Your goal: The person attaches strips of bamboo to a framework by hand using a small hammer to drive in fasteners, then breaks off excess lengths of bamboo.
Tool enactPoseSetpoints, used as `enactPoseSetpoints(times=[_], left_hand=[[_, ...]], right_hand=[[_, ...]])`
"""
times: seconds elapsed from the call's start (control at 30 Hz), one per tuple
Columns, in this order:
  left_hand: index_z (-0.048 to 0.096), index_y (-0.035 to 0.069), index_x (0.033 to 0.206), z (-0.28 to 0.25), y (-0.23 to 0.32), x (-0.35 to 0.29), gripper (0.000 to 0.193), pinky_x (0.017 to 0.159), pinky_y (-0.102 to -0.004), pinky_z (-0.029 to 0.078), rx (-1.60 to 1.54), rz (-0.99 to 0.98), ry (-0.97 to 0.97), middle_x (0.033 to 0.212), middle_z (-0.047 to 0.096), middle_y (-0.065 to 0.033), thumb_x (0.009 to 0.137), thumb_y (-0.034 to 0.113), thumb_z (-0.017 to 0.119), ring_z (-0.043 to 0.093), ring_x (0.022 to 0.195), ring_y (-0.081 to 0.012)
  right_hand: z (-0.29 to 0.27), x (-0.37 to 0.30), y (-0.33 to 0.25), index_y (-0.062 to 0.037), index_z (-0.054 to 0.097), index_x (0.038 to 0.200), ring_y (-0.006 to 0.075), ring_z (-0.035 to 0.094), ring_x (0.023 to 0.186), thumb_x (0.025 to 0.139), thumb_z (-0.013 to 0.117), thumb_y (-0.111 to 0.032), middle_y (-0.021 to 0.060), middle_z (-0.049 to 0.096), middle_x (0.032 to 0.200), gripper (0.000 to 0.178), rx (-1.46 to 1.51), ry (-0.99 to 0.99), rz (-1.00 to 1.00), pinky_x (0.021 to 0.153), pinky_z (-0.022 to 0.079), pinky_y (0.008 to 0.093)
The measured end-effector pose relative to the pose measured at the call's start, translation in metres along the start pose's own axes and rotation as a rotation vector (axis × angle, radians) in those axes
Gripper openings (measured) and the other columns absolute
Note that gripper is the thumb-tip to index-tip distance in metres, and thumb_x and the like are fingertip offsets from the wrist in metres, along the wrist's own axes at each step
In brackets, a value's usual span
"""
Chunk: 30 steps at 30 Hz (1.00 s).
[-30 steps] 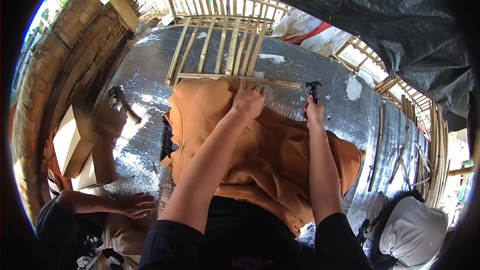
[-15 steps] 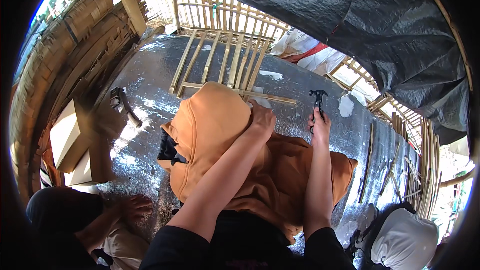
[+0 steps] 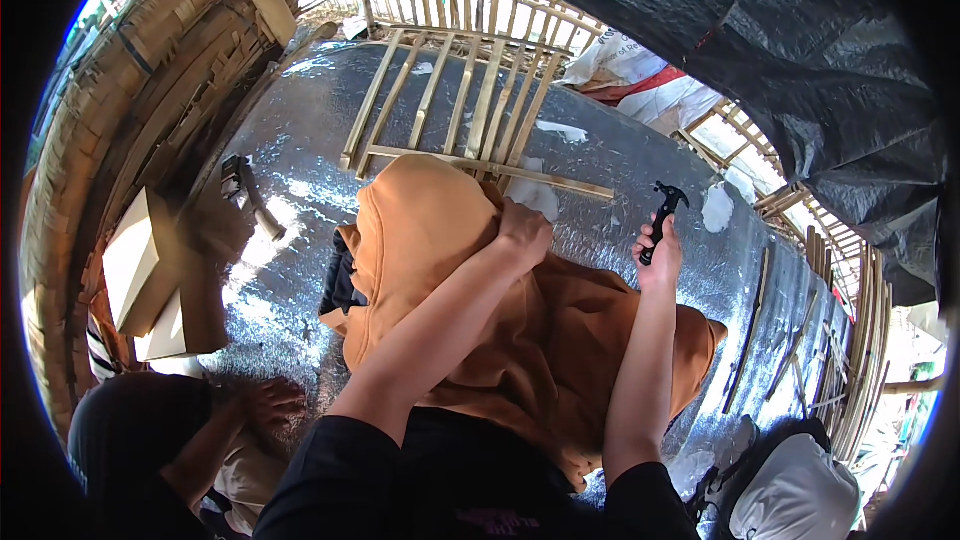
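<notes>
My right hand [image 3: 658,252] is wrapped round the black handle of a claw hammer [image 3: 668,215], whose head points up and away above the silvery surface. My left hand [image 3: 524,236] is closed beside the top of an orange hooded garment [image 3: 425,210], close to the lower crosspiece of a bamboo slat frame [image 3: 480,115]. What its fingertips pinch, if anything, is hidden. The garment lies bunched in front of me under both forearms and covers part of the crosspiece. Several pale slats run away from that crosspiece.
A second hammer-like tool [image 3: 250,197] lies at the left, near cardboard boxes [image 3: 150,270]. Another person's hand [image 3: 272,402] rests at lower left. Thin bamboo strips [image 3: 750,330] lie at the right, above a grey-white bag [image 3: 795,490]. A black tarp [image 3: 800,50] hangs overhead.
The view has shifted slightly. My right hand has turned the hammer a little, moving it rightward, and more of its handle shows. My left hand stays beside the garment.
</notes>
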<state>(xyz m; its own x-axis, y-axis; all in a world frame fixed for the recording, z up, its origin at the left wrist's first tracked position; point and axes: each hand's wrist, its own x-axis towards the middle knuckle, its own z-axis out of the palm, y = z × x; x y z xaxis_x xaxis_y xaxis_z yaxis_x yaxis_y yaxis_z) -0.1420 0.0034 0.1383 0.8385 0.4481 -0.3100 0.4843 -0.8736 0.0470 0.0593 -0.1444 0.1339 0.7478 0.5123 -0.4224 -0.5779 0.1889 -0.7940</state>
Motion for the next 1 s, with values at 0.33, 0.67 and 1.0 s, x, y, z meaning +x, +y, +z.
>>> enactPoseSetpoints(times=[0.33,0.67,1.0], left_hand=[[0.069,0.009,0.126,-0.005,0.006,0.08,0.043,0.107,-0.0562,0.041,-0.052,0.07,-0.083,0.136,0.064,-0.0118,0.091,0.033,0.064,0.058,0.128,-0.0329],[0.013,0.004,0.163,0.041,0.007,0.12,0.092,0.12,-0.0647,0.023,0.035,-0.035,-0.084,0.169,0.021,-0.0132,0.096,0.047,0.06,0.023,0.155,-0.0353],[0.022,0.002,0.161,0.042,0.006,0.119,0.092,0.121,-0.0694,0.012,0.08,-0.178,-0.044,0.17,0.018,-0.0143,0.093,0.047,0.063,0.02,0.156,-0.036]], right_hand=[[-0.001,0.021,0.016,-0.0123,0.059,0.114,0.0083,0.048,0.059,0.107,0.057,-0.035,0.0021,0.058,0.081,0.024,-0.14,0.073,-0.089,0.052,0.042,0.0272],[0.008,0.025,0.019,-0.0109,0.054,0.106,0.0082,0.049,0.058,0.107,0.057,-0.034,0.0012,0.056,0.078,0.024,-0.164,0.072,-0.028,0.05,0.042,0.0269],[0.019,0.031,0.051,-0.0076,0.056,0.093,0.0074,0.052,0.057,0.105,0.058,-0.032,-0.0004,0.056,0.07,0.028,-0.641,0.059,-0.115,0.049,0.039,0.027]])
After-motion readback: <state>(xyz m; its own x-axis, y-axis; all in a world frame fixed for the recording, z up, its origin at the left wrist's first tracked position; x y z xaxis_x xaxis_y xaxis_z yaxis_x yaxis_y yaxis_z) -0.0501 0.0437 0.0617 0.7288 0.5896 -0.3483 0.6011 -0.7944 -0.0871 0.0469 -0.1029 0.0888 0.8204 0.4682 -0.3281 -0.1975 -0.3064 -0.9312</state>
